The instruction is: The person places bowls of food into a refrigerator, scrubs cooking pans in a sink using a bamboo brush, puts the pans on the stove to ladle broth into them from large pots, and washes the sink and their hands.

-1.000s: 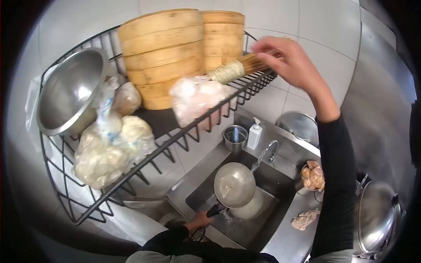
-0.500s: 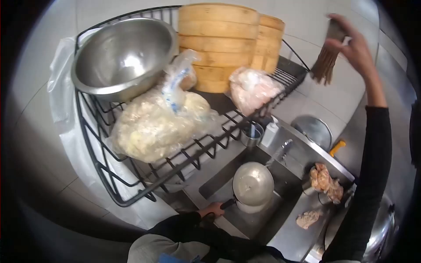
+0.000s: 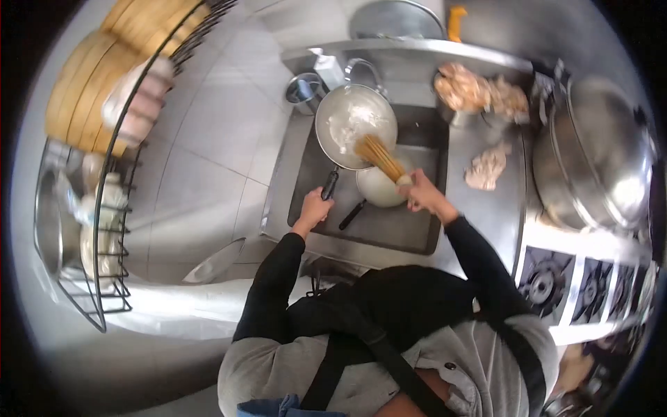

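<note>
My left hand [image 3: 316, 210] is closed round the black handle of a pan [image 3: 340, 121], which is tilted over the sink [image 3: 410, 229] below the faucet [image 3: 365, 67]. White residue or foam shows inside it. My right hand [image 3: 420, 191] grips a bamboo brush [image 3: 381, 156] by its bound end, and the bristles reach over the pan's lower right rim. Beneath them, a second pale pan [image 3: 379, 189] with a dark handle lies in the sink.
Left, a wire rack [image 3: 104, 229] holds bamboo steamers [image 3: 87, 90] and bagged food. A soap bottle [image 3: 328, 69] and metal cup [image 3: 304, 92] stand behind the sink. Right are bagged food [image 3: 462, 87], a crumpled cloth [image 3: 486, 167], a large lidded pot [image 3: 590, 153] and burners [image 3: 547, 283].
The view has swung down to the sink. My right hand has brought the brush from beside the rack down to the pan, bristles now at the pan. My left hand still holds the handle.
</note>
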